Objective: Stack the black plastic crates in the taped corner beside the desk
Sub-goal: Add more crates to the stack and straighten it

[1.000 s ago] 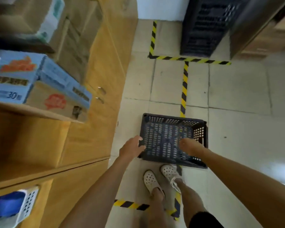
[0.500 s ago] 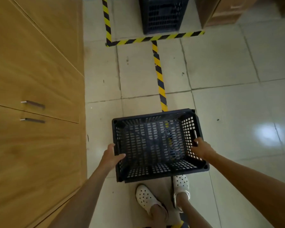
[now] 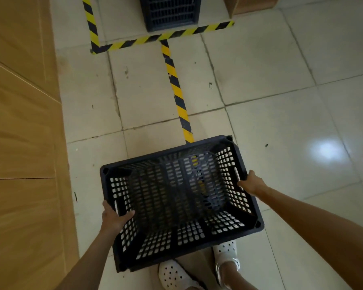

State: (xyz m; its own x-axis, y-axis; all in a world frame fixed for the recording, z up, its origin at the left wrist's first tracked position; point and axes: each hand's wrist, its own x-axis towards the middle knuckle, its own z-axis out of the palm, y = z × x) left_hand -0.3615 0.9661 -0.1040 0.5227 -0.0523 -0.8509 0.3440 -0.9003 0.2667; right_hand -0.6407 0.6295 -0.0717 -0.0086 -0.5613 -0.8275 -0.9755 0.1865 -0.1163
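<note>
Both my hands hold the black crate [image 3: 182, 204] by its short ends: my left hand [image 3: 113, 218] has the thumb hooked over the rim and into the handle slot, the fingers hidden under the outer wall, and my right hand [image 3: 252, 183] is curled over the opposite rim beside its handle slot. I carry the crate open side up, tilted a little, above the tiled floor [image 3: 270, 70], and the yellow of the tape shows through its slotted bottom. My white shoes [image 3: 226, 251] stand just under its near edge.

A strip of yellow-and-black tape [image 3: 176, 91] runs along the floor from the crate's far edge to a taped corner [image 3: 122, 43], where it meets a cross strip. Inside that taped corner, at the top edge of the view, stands another black crate [image 3: 170, 13], only its lower part visible, well apart from the one I hold. Just to its right is the foot of a wooden desk [image 3: 249, 5]. Wooden cabinet fronts [image 3: 21, 143] run along the floor's left edge.
</note>
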